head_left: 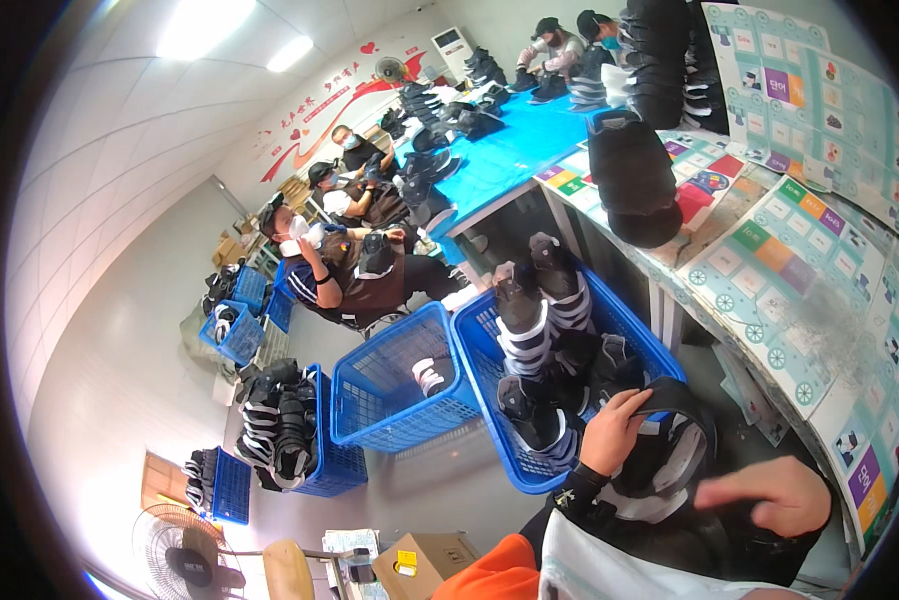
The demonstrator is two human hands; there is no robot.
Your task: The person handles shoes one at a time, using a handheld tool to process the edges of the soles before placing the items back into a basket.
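Observation:
My left hand (pixel 614 432) is closed on the edge of a black cap (pixel 684 405) at the lower right, thumb and fingers pinching its dark curved rim. The pale inside of the cap shows below that rim. Close beside it on the right is my right hand (pixel 764 495), held over my lap and smeared by motion; whether its fingers hold anything does not show. Just beyond my left hand, a blue plastic basket (pixel 466 370) holds several nested stacks of black caps (pixel 524 325) with white and grey bands.
On the right runs a worktable (pixel 709 270) covered with printed sheets, bearing a tall stack of black caps (pixel 631 175). Another blue basket (pixel 394 385) stands to the left. Co-workers (pixel 359 265) sit around a blue-topped table (pixel 509 150). A fan (pixel 184 560) and cardboard box (pixel 424 568) are at lower left.

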